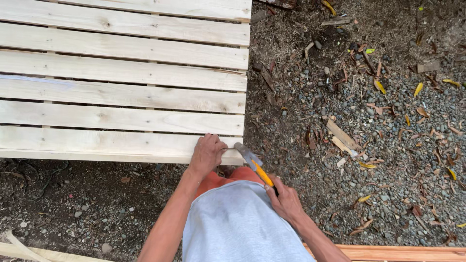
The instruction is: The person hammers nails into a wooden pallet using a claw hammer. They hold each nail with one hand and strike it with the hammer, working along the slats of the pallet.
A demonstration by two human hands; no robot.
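Hammer point(254, 164), yellow handle with a metal head, sits just off centre toward 5 o'clock, head touching or nearly touching the near right corner of the slatted wooden panel point(121, 87). Right hand point(285, 200) closed around the lower handle, full grip, held low probably for swing leverage. Left hand point(208, 153) at centre-bottom, resting on the nearest slat point(97, 144), fingers curled and pinched at the slat's top edge right next to the hammer head; looks like it's steadying something small there, maybe a nail, too small to tell. Not flat open, not a fist.

Panel fills frame from 9 to 12 o'clock, pale planks running left-right with gaps, lying flat over ground. Person crouches at 6 o'clock, grey shirt point(238, 228), orange shorts point(228, 178) just visible.

Gravel ground point(388, 145) with dry leaves and wood scraps from 1 to 4 o'clock. Reddish board point(403, 252) at 5 o'clock edge, pale strip of wood point(29, 250) at 7 o'clock.
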